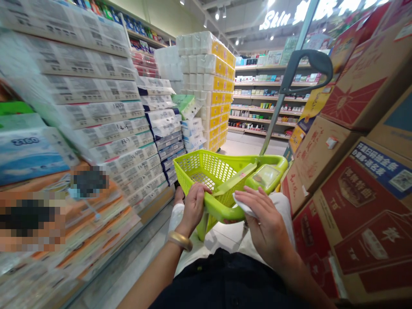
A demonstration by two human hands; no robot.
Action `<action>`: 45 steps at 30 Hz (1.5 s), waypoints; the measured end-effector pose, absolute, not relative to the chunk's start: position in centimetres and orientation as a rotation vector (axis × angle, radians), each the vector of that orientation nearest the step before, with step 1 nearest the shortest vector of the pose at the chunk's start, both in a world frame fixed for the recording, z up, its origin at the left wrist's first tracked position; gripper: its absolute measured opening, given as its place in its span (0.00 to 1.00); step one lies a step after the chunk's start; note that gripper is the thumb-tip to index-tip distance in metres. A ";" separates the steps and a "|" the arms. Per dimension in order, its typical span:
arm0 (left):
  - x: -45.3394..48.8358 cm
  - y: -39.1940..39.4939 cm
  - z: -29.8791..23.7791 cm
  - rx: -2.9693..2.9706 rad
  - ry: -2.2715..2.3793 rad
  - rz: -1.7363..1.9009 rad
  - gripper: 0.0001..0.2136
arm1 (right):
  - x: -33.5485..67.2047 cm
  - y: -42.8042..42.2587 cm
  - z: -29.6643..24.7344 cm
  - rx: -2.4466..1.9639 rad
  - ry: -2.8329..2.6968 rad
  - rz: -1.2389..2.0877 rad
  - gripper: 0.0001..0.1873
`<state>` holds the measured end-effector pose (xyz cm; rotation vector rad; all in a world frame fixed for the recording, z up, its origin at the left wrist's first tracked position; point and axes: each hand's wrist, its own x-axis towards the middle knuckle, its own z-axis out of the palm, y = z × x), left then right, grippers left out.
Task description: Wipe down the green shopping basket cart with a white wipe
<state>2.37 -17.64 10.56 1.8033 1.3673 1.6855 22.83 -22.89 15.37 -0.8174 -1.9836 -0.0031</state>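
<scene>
A lime-green plastic shopping basket (222, 209) with latticed walls is directly before me. My left hand (195, 201), wearing a gold bangle (180, 240) at the wrist, is closed around the near left part of its rim. A folded white cloth or tissue (243, 204) lies under the fingers of my right hand (265, 216), which presses it against the rim on the near right. A flat green bar (236, 179) crosses the basket's inside. Beside it, at the right end, is a green part with a clear panel (265, 177). The basket's floor shows partly through the openings.
A metal pole with a dark grey loop handle (310, 88) rises behind the basket. Cardboard cartons (363, 193) are stacked close on the right. Wrapped tissue packs (96, 90) pile up on the left, with yellow-sided packs (219, 98) farther back. Product shelves (264, 96) line the back.
</scene>
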 end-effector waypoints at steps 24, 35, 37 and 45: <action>2.3 -17.7 10.4 1.817 1.333 1.711 0.22 | 23.4 -22.4 15.0 -0.852 -1.923 -0.002 0.16; 2.2 -17.6 10.4 1.820 1.328 1.719 0.22 | 23.8 -22.1 14.4 -0.834 -1.882 -0.010 0.17; 2.3 -17.6 10.4 1.821 1.324 1.724 0.22 | 23.8 -22.2 14.3 -0.847 -1.866 -0.017 0.16; 2.3 -17.7 10.4 1.813 1.336 1.708 0.22 | 23.2 -22.9 14.2 -0.677 -2.023 0.007 0.19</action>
